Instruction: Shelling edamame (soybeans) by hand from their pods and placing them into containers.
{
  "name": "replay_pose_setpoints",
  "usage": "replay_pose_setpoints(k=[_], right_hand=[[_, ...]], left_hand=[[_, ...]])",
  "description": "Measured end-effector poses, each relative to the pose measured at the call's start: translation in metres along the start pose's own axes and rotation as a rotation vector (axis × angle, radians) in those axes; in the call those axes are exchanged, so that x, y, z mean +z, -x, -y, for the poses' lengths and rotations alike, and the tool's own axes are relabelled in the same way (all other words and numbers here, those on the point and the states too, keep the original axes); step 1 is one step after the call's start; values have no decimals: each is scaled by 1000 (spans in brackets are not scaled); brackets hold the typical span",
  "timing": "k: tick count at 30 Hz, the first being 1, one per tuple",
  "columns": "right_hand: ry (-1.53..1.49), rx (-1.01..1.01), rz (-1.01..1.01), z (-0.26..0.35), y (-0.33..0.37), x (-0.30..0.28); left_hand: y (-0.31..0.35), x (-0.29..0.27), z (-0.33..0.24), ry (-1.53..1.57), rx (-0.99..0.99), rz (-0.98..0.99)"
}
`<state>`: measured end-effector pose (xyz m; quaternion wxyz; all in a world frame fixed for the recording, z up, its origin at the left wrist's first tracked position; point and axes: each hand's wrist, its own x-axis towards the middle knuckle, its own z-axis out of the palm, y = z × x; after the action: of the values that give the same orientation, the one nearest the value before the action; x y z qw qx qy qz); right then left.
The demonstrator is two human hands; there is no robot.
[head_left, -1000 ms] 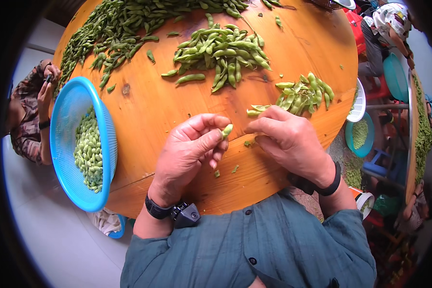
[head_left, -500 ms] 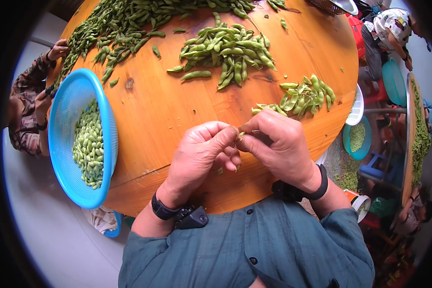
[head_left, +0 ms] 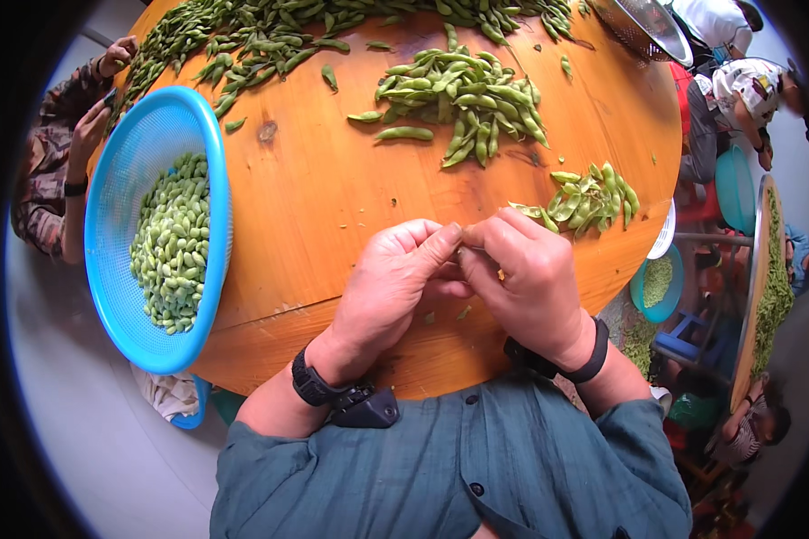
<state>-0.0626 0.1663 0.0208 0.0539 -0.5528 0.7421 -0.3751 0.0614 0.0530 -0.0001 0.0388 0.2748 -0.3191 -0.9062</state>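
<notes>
Above the near edge of the wooden table (head_left: 301, 202), my left hand (head_left: 391, 283) and my right hand (head_left: 530, 283) meet at the fingertips. Both are closed in a pinch, thumbs against forefingers. Whatever lies between them is too small and covered to name. Beyond my hands lies a small pile of plump green soybean pods (head_left: 467, 99). To the right of it sit paler, opened pods (head_left: 593, 199). On my left, a blue plastic basket (head_left: 221, 207) leans toward me with shelled green beans (head_left: 173, 247) inside.
A large heap of pods (head_left: 270, 31) spreads along the far left. A metal colander (head_left: 643, 31) stands at the far right edge. Another person's hand (head_left: 88, 130) is past the basket. People, teal basins (head_left: 735, 190) and a second pod-covered table (head_left: 773, 260) are at right.
The view has shifted, so the table's things sit slightly further right and lower. My hands remain joined; the small greenish piece seen between my fingertips earlier is now hidden.
</notes>
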Motion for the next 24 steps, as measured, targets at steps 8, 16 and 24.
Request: replay_pose_setpoints(k=[8, 16, 24], right_hand=[[172, -106, -25, 5, -2, 5], [153, -71, -79, 13, -4, 10], [-45, 92, -89, 21, 0, 5]], left_hand=[[-1, -4, 4, 65, 46, -5], [-3, -12, 7, 29, 59, 52], [-4, -14, 6, -22, 77, 86]])
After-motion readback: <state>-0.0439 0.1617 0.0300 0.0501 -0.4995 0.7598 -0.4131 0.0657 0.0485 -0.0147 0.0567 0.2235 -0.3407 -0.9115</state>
